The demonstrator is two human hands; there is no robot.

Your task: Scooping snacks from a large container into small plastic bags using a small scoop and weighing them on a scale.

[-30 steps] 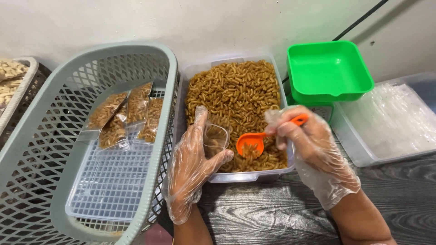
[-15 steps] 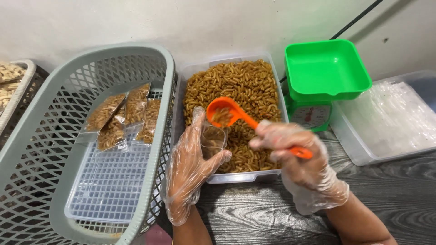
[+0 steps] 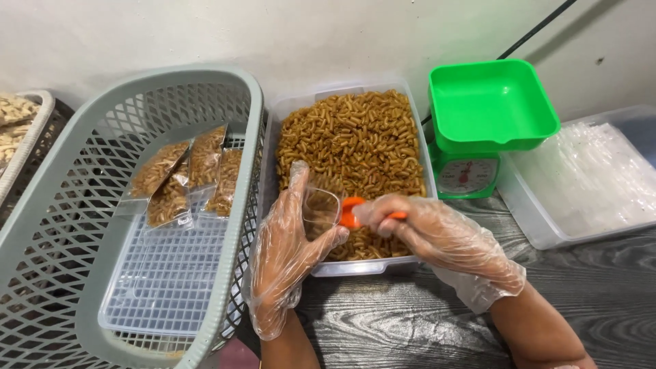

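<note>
The gloved right hand (image 3: pixel 437 232) clamps an orange scoop (image 3: pixel 352 212), its long axis level, bowl pointing left into the small clear bag (image 3: pixel 321 208) pinched open by the left hand (image 3: pixel 283 256) (also gloved). Below sits the clear tub of fried macaroni (image 3: pixel 352 137), on a dark woodgrain table (image 3: pixel 601 287) by a white wall (image 3: pixel 307 34).
</note>
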